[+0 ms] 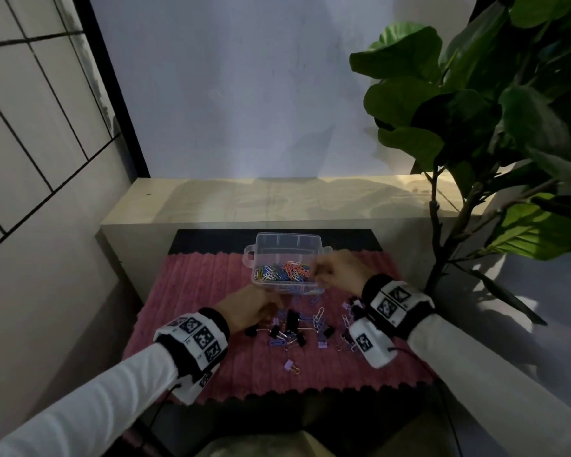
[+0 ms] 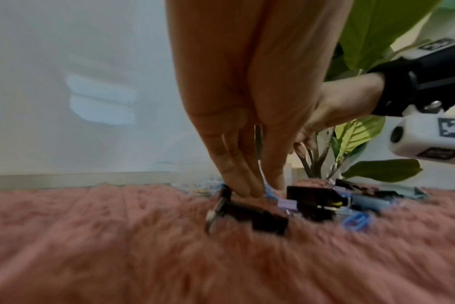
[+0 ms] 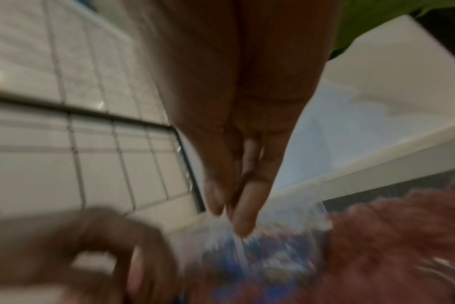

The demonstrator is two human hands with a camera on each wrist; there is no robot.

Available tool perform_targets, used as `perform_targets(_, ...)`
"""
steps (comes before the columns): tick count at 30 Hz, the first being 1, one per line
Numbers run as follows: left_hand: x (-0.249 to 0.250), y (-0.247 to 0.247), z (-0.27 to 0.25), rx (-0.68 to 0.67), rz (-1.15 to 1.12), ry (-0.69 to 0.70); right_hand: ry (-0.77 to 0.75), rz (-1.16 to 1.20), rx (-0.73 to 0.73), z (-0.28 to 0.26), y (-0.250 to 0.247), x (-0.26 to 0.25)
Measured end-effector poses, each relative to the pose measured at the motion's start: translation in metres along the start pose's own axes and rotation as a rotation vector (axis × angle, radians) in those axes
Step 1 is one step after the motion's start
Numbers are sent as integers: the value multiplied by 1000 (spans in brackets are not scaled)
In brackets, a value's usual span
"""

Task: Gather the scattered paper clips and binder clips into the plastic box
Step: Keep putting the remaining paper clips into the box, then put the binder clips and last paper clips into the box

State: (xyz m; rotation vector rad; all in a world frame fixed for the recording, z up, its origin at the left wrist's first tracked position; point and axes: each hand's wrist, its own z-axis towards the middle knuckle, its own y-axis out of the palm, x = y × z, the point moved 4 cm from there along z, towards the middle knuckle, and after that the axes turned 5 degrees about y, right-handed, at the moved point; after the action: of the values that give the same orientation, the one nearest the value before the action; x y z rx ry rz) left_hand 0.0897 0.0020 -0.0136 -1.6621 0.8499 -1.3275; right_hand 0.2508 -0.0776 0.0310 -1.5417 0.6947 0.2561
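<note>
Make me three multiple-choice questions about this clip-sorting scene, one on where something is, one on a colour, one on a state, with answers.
1. Where does the plastic box stand?
A. at the mat's far end
B. on the wooden ledge
C. at the mat's near edge

2. What colour is the fluffy mat?
A. green
B. pink
C. grey

3. What is the left hand doing?
A. resting flat on the ledge
B. holding the box up
C. reaching fingertips down among the binder clips

Answers:
1. A, the box sits beyond the loose clips.
2. B, pink pile shows in the head and left wrist views.
3. C, its fingertips touch down beside a black clip.
</note>
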Motion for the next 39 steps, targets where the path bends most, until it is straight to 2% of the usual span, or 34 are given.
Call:
perform_targets(3,-2,13,11,9,83,-13,-99,-310,-177,-11,26,6)
perform_targets(6,2,17,19,-21,112,-62,-199,-486,-176,-14,45,7)
perform_targets(8,5,16,23,-10,92,-60,-198,-554,-200,-12,56,7)
perform_targets(10,7,17,24,3,60,-33,-131,-548,-242,-8,61,8)
perform_targets(14,11,19,24,-8,26,-18,-68,-446,-299,-8,60,11)
perform_targets(18,12,15,28,-71,24,-35,-75,-348,-329,-12,58,11)
perform_targets(21,4,11,30,-94,-91,-82,-79,-289,-342,-12,58,8)
perform_targets(25,-6,-7,25,55,-346,-172,-7,-164,-291,-13,48,15)
perform_targets(28,-10,-25,13,153,-444,-192,80,104,-200,-12,33,29)
perform_targets(33,-26,-40,-8,211,-555,-219,182,600,-46,-18,16,45)
perform_targets(39,-39,-37,-22,253,-611,-260,190,670,-19,-19,10,37)
